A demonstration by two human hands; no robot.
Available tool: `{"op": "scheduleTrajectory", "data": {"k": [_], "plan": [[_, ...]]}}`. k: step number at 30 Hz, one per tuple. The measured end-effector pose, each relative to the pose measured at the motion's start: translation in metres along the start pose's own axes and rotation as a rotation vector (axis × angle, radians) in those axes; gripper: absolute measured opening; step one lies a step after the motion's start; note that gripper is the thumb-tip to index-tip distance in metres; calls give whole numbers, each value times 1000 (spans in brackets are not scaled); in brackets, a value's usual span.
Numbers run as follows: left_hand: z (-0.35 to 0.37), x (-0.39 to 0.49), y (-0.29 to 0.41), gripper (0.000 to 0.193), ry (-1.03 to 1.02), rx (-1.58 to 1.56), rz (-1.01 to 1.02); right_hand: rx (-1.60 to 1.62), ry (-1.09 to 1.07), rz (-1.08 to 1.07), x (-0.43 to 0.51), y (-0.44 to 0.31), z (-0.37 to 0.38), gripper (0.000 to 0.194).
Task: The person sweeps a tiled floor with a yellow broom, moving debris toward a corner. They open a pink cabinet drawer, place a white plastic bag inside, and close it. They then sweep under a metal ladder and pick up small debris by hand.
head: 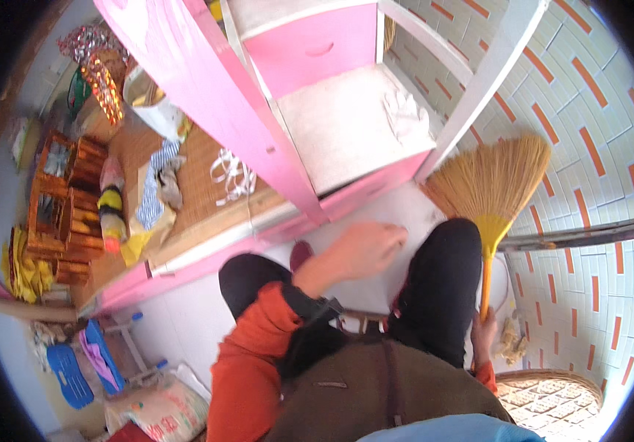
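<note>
A straw broom (493, 177) with a yellow neck and handle stands on my right, its bristles fanned upward beside the tiled wall. My right hand (483, 331) is closed around the lower part of its handle. Over the floor between my knees is my left hand (369, 251), slightly blurred, its fingers curled and nothing seen in it. In front of me stands a pink and white wooden cabinet (308, 50); a crumpled white cloth or glove (405, 116) lies on its white shelf.
A wooden board (201, 237) on the left bears white ribbon (234, 174), a striped cloth (156, 182), a white bucket (156, 110) and wooden racks (54, 215). A printed sack (159, 409) lies lower left, near blue plastic pieces (71, 375). A woven basket (551, 392) is at lower right.
</note>
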State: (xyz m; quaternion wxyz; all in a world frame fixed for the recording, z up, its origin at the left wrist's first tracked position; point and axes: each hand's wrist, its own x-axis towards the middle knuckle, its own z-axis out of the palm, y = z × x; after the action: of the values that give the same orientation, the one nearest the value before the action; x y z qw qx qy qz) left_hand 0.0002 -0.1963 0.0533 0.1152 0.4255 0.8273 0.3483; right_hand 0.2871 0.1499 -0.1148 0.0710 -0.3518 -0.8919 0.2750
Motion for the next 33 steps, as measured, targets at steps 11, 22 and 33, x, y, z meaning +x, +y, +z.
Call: {"op": "scheduleTrajectory", "data": {"k": [11,22,33], "plan": [[63,-37,-91,14,-355,299,166,594,124,281,-79,-14,51,25],[68,-74,-80,27,-551,316,277,-39,153,160,-211,-49,50,37],[-2,-93,-120,19,215,-365,-372,-88,156,193,-235,-60,14,32]]}}
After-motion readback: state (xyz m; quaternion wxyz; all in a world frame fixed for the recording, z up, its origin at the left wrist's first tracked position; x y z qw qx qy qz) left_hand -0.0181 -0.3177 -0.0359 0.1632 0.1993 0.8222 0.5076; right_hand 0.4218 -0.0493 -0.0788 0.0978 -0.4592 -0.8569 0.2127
